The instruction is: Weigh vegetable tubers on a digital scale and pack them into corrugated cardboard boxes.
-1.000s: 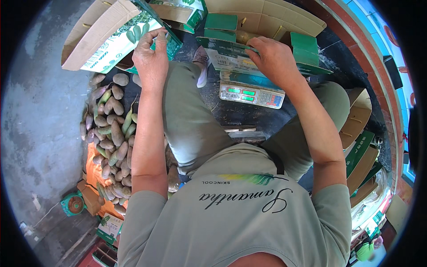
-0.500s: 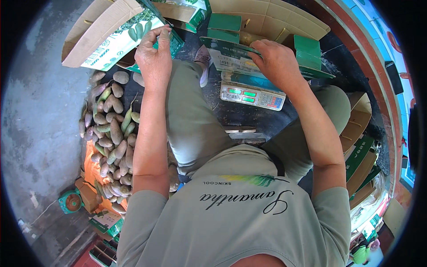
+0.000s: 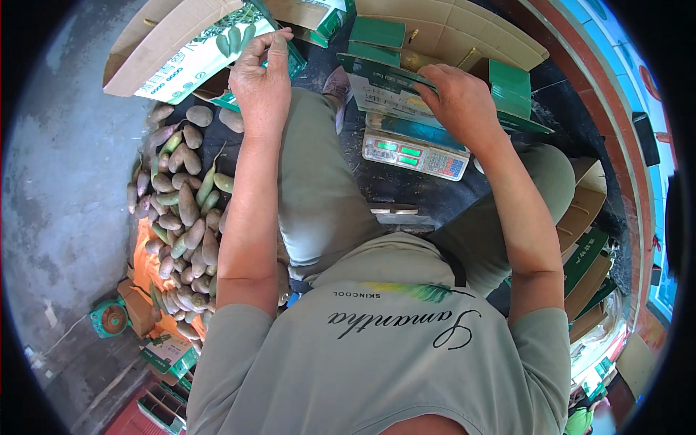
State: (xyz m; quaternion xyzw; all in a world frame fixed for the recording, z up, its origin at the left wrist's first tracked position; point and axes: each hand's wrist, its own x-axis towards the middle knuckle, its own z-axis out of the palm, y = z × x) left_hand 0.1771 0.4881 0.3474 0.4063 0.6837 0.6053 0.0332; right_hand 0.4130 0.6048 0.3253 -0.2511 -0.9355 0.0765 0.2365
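Observation:
My left hand (image 3: 262,85) is raised at the upper left, its thumb and fingers brought together beside a white-and-green carton (image 3: 185,70) with pictures of green vegetables. Whether its fingertips grip the carton's edge or something small, I cannot make out. My right hand (image 3: 462,105) is closed over the upper edge of an open green carton (image 3: 391,88), thumb and fingers bent round the front panel. This carton rests on a digital scale (image 3: 415,154) with lit green displays. A tan, rounded thing partly shows inside it.
Left of my leg lies a heap of brownish and green elongated root vegetables (image 3: 187,206), partly on an orange sheet (image 3: 145,257). Folded cartons (image 3: 582,250) stand at my right. A teal round device (image 3: 112,319) sits on the floor at lower left. Another carton (image 3: 301,16) stands ahead.
The view has turned slightly, so the cartons appear shifted up and rightward. My left hand is a little farther forward and right; my right hand stays on the green carton's edge.

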